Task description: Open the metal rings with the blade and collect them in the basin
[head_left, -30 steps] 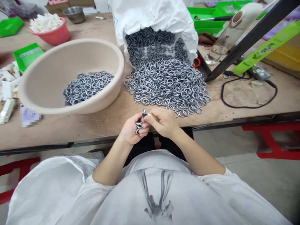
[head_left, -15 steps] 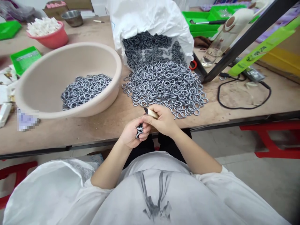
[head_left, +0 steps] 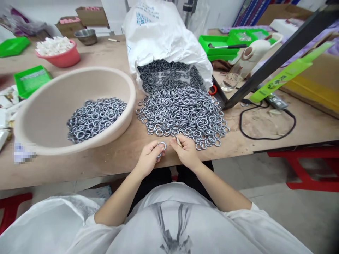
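My left hand [head_left: 148, 158] is closed on several grey rings, with one ring [head_left: 163, 144] pinched upright between thumb and fingers. A short tool with a cream handle [head_left: 178, 141] sits in my closed right hand [head_left: 187, 154]; its dark tip is mostly hidden now, and its exact kind is unclear. A small gap separates the two hands above the table's front edge. Just beyond them spreads a heap of loose grey rings [head_left: 182, 114], spilling from the mouth of a white sack [head_left: 166, 42]. More grey rings [head_left: 96, 118] lie inside a large beige basin [head_left: 129, 102] to the left.
A black slanted post [head_left: 265, 67] rises at the right, beside a looped black cable [head_left: 241, 123] and a clear bottle [head_left: 246, 63]. Green trays [head_left: 219, 53] stand behind. Far left are a red bowl [head_left: 63, 60] of white pieces and a metal bowl [head_left: 86, 37].
My hands have moved apart; earlier the right hand touched the left, tool tip showing. A ring now stands out at my left fingertips. The camera view has tilted up slightly.
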Tool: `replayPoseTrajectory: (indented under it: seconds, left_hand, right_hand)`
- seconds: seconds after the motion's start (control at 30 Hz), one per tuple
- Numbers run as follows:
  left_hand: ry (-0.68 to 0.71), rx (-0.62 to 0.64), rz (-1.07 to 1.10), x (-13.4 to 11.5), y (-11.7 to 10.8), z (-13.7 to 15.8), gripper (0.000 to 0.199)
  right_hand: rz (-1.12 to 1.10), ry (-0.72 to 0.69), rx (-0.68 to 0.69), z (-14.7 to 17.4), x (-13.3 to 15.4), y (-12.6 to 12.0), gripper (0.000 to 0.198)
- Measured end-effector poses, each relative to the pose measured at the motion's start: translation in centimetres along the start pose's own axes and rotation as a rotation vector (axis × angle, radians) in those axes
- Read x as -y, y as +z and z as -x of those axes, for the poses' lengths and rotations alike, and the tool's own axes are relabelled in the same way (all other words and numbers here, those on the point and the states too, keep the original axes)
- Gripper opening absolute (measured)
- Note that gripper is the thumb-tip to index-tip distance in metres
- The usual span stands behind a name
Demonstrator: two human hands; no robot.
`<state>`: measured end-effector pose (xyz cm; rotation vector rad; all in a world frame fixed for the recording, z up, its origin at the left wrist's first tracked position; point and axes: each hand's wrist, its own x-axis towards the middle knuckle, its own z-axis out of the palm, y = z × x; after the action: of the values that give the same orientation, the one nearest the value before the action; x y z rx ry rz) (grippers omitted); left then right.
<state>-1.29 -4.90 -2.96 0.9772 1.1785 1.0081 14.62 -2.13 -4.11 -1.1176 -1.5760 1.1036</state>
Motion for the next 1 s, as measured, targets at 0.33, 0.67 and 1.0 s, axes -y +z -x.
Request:
replayPoseTrajectory:
  seconds: [0.33, 0.67, 1.0]
  left_hand:
    - [-0.004, -0.024, 0.038, 1.3, -0.8, 0.6, 0.017]
    - [-0.005, -0.056, 0.027, 1.0, -0.9, 0.7, 0.019]
    - [-0.03, -0.118, 0.175, -0.6, 0.1, 0.1, 0.016]
  right_hand:
    - [0.035, 0.028, 0.051, -0.1, -0.2, 0.3, 0.041]
    - [0.075, 0.05, 0.076, -0.3, -0.3, 0.4, 0.037]
    - [0.027, 0.081, 0.11, -0.8, -1.1, 0.4, 0.04]
